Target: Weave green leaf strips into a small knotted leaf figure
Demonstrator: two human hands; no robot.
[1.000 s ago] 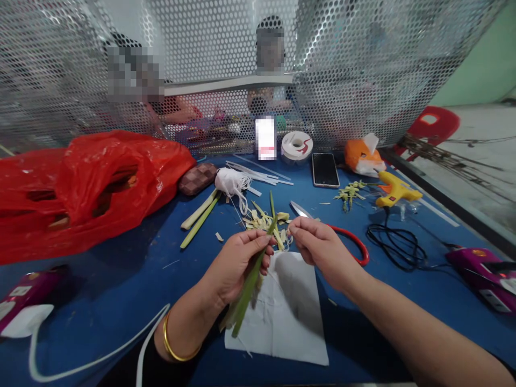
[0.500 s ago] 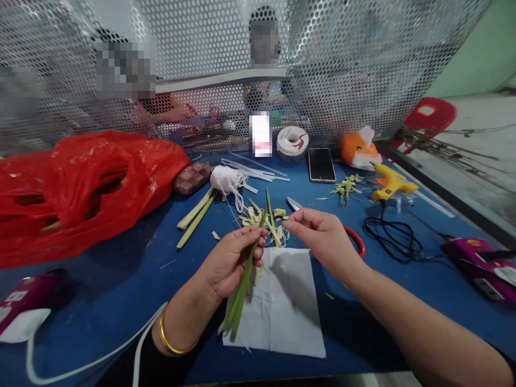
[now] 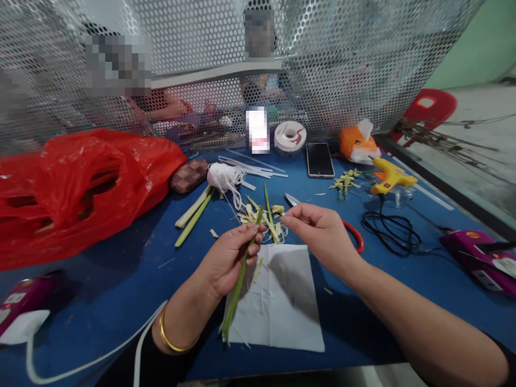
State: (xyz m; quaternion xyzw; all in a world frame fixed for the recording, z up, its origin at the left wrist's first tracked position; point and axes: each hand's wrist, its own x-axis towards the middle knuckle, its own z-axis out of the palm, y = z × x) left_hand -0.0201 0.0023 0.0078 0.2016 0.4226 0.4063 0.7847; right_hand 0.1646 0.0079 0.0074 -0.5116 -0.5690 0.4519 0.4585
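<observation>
Turned narrower now, the green stalk (image 3: 235, 301) held by the left hand (image 3: 226, 260) seemingly presents another side, while the right hand (image 3: 322, 228) pinches, on what I can't tell.

stalk (image 3: 241, 282): smooth, matt | red bag (image 3: 76, 161): glossy plastic | bangle (image 3: 163, 330): polished metal | sheet (image 3: 290, 322): creased matt paper

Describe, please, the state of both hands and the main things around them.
Left hand, grip closed on the green stalk
Green stalk, held at a slant
Right hand, grip pinched; anything held, unclear
White paper, spread out, creased
Scissors, partly hidden by the right hand
Flat-lying phone, screen dark
Tissue pack, open, tissue protruding
White string, bundled, ends loose
</observation>
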